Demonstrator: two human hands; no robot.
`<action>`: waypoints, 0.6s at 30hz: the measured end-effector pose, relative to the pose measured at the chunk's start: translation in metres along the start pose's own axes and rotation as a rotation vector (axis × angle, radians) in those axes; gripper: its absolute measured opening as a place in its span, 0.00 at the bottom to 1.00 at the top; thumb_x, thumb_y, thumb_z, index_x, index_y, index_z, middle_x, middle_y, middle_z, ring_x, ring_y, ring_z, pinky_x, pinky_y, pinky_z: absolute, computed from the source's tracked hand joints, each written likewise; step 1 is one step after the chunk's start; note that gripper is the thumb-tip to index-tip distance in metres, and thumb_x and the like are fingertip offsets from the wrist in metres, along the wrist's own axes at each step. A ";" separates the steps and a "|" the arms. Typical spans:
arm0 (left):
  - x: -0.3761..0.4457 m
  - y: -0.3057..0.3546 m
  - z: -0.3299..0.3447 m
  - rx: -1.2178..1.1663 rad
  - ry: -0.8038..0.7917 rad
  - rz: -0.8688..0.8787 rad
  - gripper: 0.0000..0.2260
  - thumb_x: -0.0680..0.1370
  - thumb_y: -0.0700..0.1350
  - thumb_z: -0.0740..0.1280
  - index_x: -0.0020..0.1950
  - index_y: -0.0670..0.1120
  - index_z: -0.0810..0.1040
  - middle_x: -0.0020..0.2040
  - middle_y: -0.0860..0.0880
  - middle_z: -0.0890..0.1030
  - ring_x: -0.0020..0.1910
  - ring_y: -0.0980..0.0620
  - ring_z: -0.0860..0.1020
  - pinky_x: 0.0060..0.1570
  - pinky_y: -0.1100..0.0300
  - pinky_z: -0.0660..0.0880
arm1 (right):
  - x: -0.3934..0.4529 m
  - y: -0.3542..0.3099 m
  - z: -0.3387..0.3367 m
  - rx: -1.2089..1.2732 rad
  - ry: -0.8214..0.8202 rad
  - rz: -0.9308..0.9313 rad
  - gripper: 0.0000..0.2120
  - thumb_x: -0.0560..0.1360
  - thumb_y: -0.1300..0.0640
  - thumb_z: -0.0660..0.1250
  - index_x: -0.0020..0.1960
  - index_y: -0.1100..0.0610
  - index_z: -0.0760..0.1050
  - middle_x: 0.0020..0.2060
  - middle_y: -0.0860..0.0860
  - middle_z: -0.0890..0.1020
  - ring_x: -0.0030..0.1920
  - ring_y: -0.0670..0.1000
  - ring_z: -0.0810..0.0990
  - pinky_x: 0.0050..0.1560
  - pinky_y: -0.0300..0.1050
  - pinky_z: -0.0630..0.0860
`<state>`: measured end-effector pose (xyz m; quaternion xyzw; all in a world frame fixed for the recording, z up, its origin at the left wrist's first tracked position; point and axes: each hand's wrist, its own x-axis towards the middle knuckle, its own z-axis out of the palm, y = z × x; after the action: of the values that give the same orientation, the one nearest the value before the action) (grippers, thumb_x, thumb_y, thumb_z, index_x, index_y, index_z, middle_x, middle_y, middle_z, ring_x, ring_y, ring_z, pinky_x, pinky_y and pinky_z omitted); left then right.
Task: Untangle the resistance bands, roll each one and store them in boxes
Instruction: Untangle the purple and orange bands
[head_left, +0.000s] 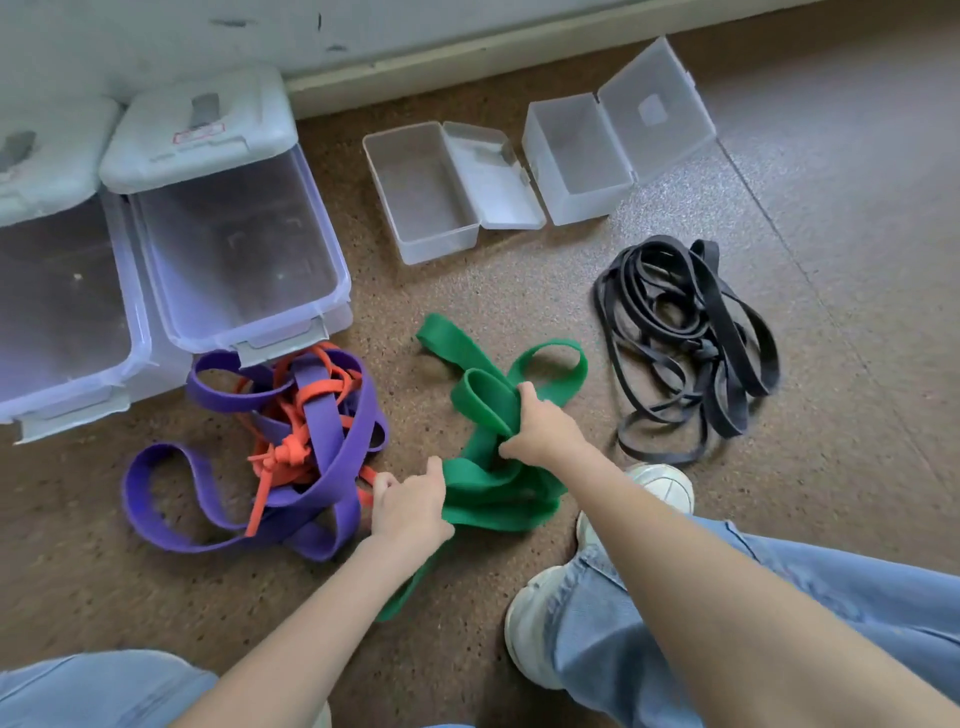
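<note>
Two bare hands work on a wide green resistance band (488, 499) bunched on a speckled brown floor (519, 291) at the centre of the frame. At centre right, the right hand (543, 431) has its fingers curled round a folded loop of the green band. Just below and to the left, the left hand (410, 506) pinches the band's near edge, fingers bent. At the left lies a purple band (322, 415) knotted up with a thin orange band (291, 452). At the right, well apart, sits a pile of black bands (685, 343). Two small clear boxes (421, 192) with open hinged lids stand along the top centre, nothing in them. Two large lidded bins (228, 218) fill the upper left. Jeans and white shoes (660, 483) show at the lower right.
</note>
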<state>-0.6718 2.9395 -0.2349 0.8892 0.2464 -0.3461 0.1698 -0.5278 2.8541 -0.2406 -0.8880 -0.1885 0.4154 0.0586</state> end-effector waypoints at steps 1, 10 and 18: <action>0.000 0.001 -0.011 -0.070 0.010 0.037 0.25 0.73 0.46 0.65 0.67 0.46 0.61 0.53 0.48 0.80 0.56 0.45 0.77 0.59 0.54 0.62 | 0.005 0.002 -0.011 0.020 -0.047 -0.003 0.35 0.68 0.53 0.72 0.69 0.56 0.57 0.61 0.59 0.73 0.60 0.61 0.74 0.57 0.50 0.71; 0.056 0.006 -0.143 0.303 0.677 0.530 0.22 0.74 0.35 0.51 0.65 0.44 0.70 0.60 0.45 0.75 0.64 0.45 0.69 0.72 0.50 0.47 | 0.009 0.010 -0.094 0.292 0.162 -0.114 0.28 0.67 0.58 0.71 0.64 0.56 0.65 0.54 0.56 0.77 0.50 0.55 0.75 0.49 0.44 0.71; 0.069 -0.016 -0.112 0.452 0.467 0.168 0.42 0.75 0.33 0.62 0.76 0.51 0.35 0.75 0.38 0.34 0.74 0.36 0.36 0.73 0.42 0.44 | -0.001 0.008 -0.045 -0.106 -0.132 0.001 0.49 0.63 0.30 0.69 0.73 0.59 0.59 0.71 0.60 0.60 0.71 0.63 0.55 0.70 0.58 0.58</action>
<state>-0.5777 3.0278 -0.2065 0.9769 0.1216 -0.1635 -0.0647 -0.4919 2.8485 -0.2132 -0.8606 -0.2131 0.4625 -0.0010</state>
